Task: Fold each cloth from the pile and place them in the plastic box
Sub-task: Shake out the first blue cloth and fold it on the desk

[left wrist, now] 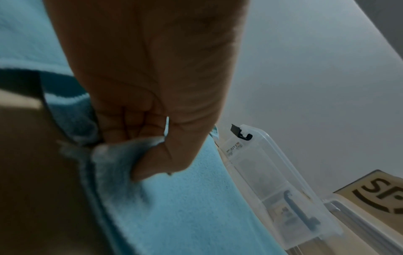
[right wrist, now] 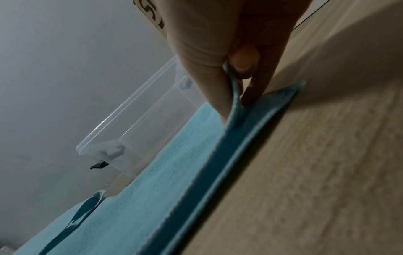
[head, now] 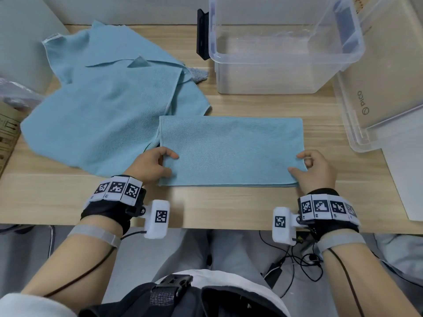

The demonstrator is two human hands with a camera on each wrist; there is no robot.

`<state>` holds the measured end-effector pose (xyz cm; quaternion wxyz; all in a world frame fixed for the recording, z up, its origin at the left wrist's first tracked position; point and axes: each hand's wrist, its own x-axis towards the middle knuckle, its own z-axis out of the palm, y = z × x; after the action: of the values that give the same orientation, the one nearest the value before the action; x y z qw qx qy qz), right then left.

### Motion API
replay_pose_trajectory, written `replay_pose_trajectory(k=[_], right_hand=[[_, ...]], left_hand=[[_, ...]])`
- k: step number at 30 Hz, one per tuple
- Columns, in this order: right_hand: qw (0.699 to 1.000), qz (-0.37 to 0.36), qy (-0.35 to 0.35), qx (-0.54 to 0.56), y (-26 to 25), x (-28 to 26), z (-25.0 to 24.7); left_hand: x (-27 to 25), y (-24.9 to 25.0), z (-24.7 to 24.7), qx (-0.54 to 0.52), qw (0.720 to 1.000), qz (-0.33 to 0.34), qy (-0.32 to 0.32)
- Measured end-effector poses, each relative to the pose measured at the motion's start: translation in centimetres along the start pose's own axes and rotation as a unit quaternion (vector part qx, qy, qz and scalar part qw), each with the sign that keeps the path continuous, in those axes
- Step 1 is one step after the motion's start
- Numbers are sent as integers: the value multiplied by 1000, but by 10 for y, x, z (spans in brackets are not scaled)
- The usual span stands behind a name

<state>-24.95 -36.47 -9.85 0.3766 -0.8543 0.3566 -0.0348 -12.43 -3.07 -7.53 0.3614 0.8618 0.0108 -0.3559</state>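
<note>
A light blue cloth (head: 231, 152), folded once into a rectangle, lies flat on the wooden table near its front edge. My left hand (head: 155, 163) pinches its left edge, thumb on top; the left wrist view shows the folded cloth (left wrist: 185, 207) bunched between thumb and curled fingers. My right hand (head: 311, 167) pinches the right edge; the right wrist view shows the upper layer of the cloth (right wrist: 234, 103) lifted slightly between thumb and fingers. The clear plastic box (head: 286, 58) stands empty behind the cloth. A pile of unfolded blue cloths (head: 109, 92) spreads at the back left.
The box's clear lid (head: 357, 124) leans at the right over a cardboard box marked PICO (head: 384, 88). A black clip (head: 202, 34) sits on the plastic box's left side. Another cardboard box (head: 6, 138) is at the left edge. Cables hang below the table's front edge.
</note>
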Motion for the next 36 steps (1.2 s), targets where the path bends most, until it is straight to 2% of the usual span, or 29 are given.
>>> replay_pose_trajectory(k=[12,17,19,21,22,24,25,27,30,32,36], right_hand=[[999,3,-28,-43,-1,4,-5],[980,16,-104,-168,-15,16,-23],[977,13,-92,-190,-29,20,-29],[984,-34,-70,-158,-49,22,-25],[987,-65,-78,-124,-60,22,-17],[979,-128,-143,-72,-84,23,11],[968,-155,-186,-70,-94,22,27],[942,-172,-262,-117,-104,17,57],[902,-148,-333,-233,-93,12,80],[888,-150,-335,-276,-82,14,78],[895,-92,-321,-296,-70,31,60]], left_hand=[[4,5,0,108,993,27,41],[0,14,-5,170,985,19,39],[-2,24,-10,194,978,26,74],[1,36,-11,171,973,104,118],[4,43,-8,142,970,165,106],[12,59,6,95,963,251,26],[19,64,15,100,959,266,-13],[31,67,33,172,953,244,-56],[39,55,47,322,931,161,-61],[40,45,48,355,919,163,-53],[45,33,44,351,921,164,-48]])
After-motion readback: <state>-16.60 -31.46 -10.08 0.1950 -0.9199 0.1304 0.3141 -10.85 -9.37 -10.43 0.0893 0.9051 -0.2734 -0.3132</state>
